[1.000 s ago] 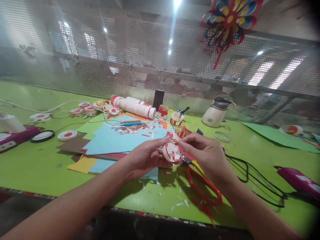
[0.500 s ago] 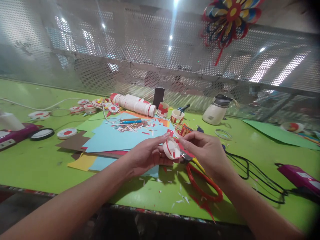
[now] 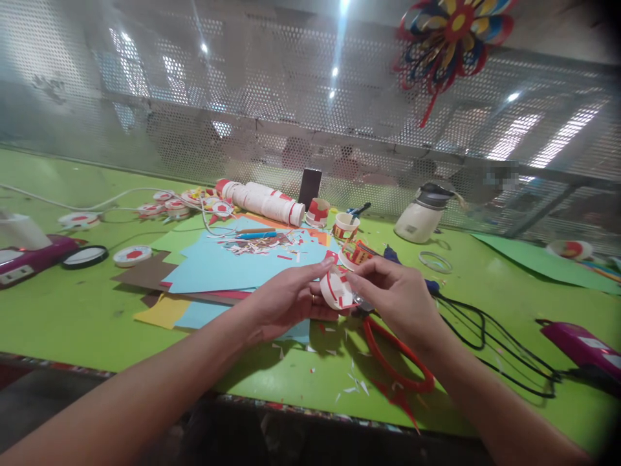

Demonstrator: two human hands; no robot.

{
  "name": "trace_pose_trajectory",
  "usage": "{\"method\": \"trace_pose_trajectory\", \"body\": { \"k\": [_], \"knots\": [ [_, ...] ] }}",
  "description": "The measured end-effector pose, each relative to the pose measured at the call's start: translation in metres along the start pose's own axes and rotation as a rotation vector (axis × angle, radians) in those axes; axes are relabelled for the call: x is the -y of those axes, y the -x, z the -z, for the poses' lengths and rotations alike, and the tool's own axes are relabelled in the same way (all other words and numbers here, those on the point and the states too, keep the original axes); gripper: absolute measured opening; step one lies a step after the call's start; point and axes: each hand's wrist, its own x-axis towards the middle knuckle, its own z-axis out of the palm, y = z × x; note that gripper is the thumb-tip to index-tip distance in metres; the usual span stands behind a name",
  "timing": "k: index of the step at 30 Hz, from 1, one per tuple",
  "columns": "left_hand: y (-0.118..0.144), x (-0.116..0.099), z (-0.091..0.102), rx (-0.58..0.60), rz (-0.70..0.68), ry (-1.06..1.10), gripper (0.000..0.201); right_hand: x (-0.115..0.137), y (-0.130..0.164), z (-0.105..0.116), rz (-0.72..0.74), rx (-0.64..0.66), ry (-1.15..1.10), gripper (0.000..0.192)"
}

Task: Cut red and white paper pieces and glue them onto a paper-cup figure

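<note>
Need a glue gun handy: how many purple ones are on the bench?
2: one purple glue gun at the far left edge, another at the far right with black cords. Others may lie out of view.

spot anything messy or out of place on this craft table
Yes: small paper scraps litter the green table by its near edge, and more cuttings lie on the blue paper. Both hands, left hand and right hand, hold a paper cup.
</note>
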Motion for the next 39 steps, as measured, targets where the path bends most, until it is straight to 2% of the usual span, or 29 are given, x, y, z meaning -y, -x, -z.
{"method": "trace_pose_trajectory", "body": {
  "k": [5, 12, 18, 23, 39],
  "knots": [
    [-0.0003, 0.0003, 0.0003, -0.004, 0.007, -0.005, 0.041, -0.001, 0.0006, -0.0001, 0.015, 0.008, 0.047, 0.017],
    [-0.0002, 0.0006, 0.0002, -0.021, -0.012, -0.025, 0.042, 0.0037, 0.0037, -0.004, 0.125, -0.077, 0.148, 0.014],
    [0.0003, 0.0003, 0.0001, -0.028, -0.006, -0.041, 0.041, 0.0054, 0.0052, -0.006, 0.165, -0.108, 0.232, 0.012],
    [0.0017, -0.0004, -0.0018, -0.064, -0.01, -0.056, 0.036, 0.0055, 0.0051, -0.0057, 0.171, -0.11, 0.239, 0.013],
    [0.0028, -0.0016, -0.0038, -0.07, -0.019, -0.093, 0.032, 0.0043, 0.0057, -0.0052, 0.178, -0.093, 0.274, 0.015]
  ]
}}
